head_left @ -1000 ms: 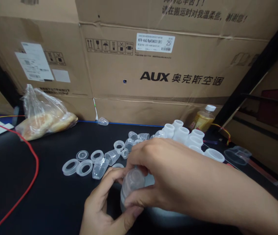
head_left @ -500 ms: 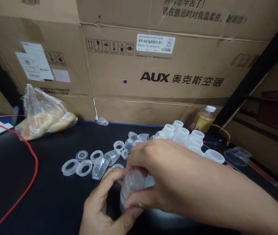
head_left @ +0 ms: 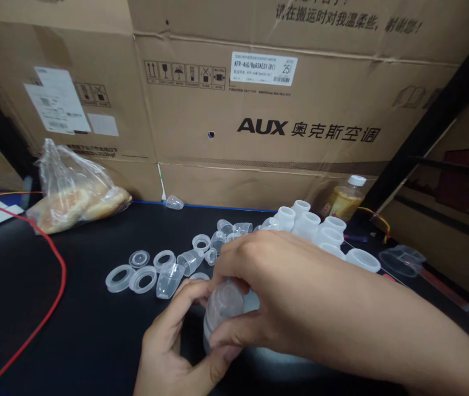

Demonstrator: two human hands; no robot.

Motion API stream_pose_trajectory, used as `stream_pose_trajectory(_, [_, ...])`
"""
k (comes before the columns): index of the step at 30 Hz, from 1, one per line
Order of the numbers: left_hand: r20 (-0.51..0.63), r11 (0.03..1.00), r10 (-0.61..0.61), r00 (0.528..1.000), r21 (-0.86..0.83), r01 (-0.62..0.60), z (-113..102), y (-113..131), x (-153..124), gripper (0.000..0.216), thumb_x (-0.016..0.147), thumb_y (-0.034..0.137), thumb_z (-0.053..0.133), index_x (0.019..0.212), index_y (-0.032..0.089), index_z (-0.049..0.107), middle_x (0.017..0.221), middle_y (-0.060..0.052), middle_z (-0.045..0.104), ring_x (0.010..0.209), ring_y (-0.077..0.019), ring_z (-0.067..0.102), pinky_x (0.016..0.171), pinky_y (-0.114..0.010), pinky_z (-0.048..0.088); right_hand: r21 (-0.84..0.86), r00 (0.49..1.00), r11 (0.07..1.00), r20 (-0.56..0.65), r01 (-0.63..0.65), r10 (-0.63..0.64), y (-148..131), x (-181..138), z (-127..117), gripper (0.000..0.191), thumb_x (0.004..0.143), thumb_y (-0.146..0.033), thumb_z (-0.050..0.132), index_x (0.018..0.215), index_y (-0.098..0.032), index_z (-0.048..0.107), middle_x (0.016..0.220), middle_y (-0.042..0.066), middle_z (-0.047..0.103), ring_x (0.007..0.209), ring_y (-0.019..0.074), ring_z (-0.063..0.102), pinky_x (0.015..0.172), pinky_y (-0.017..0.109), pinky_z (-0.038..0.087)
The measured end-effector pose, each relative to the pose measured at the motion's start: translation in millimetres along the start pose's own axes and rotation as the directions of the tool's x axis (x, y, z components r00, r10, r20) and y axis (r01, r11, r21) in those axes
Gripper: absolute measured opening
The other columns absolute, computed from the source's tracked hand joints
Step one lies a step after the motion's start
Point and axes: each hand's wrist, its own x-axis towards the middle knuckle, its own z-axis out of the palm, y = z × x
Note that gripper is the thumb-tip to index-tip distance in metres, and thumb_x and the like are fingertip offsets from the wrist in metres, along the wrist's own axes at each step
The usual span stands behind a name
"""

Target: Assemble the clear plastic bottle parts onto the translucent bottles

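At the near edge of the view, a small translucent plastic bottle with a clear domed cap (head_left: 225, 303) is held between both hands. My left hand (head_left: 172, 346) curls round its left side, thumb in front and fingers behind. From above, my right hand (head_left: 250, 286) grips the cap's rim, with its thumb at the front and its fingers behind. Most of the bottle's body is hidden by the hands. Just beyond lie loose translucent screw rings (head_left: 116, 288) and several clear domed caps (head_left: 170, 280). Several open-necked whitish bottles (head_left: 306, 226) stand behind my right hand.
A large cardboard box (head_left: 193, 121) walls off the back of the black table (head_left: 20, 286). Bread in a plastic bag (head_left: 77, 203) lies at the left, near a red cable (head_left: 61, 269). At the back right stands a drink bottle (head_left: 346, 199); a clear lid-like piece (head_left: 401, 263) lies nearer.
The view has shifted very slightly. Both hands keep nearly the same grip on the bottle and its cap; nothing else has visibly moved.
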Motion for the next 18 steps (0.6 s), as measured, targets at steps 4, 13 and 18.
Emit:
stream_pose_trajectory(4, [0.022,1.0,0.004,1.0,-0.021,-0.003,0.1,-0.2,0.7,0.036,0.078,0.038,0.103,0.111,0.038,0.09,0.1,0.005,0.089,0.095,-0.0211,0.081,0.09,-0.028,0.062,0.003,1.0,1.0,0.004,0.01,-0.01,-0.2,0.6,1.0,0.031,0.09,-0.052,0.096,0.088,-0.025,0.082,0.079,-0.004,0.078,0.068,0.0158,0.066,0.059,0.031,0.029])
stream_pose_trajectory(13, [0.031,0.999,0.015,0.999,-0.039,-0.013,0.5,0.0,1.1,0.034,0.078,0.035,0.102,0.11,0.037,0.09,0.097,0.006,0.088,0.093,-0.0191,0.08,0.088,-0.024,0.061,0.032,1.0,0.999,0.01,-0.01,0.01,1.5,1.1,0.9,0.033,0.089,-0.053,0.096,0.086,-0.025,0.08,0.076,-0.005,0.076,0.063,0.0132,0.063,0.058,0.03,0.027])
stream_pose_trajectory(18, [0.007,1.0,0.003,1.0,-0.024,-0.002,0.0,-3.7,-0.2,0.038,0.078,0.042,0.104,0.111,0.035,0.089,0.1,0.005,0.089,0.094,-0.0207,0.081,0.092,-0.027,0.062,0.08,0.998,0.996,0.054,-0.039,0.035,1.3,0.8,-1.7,0.029,0.088,-0.05,0.097,0.091,-0.025,0.082,0.08,-0.004,0.077,0.068,0.014,0.066,0.058,0.029,0.03])
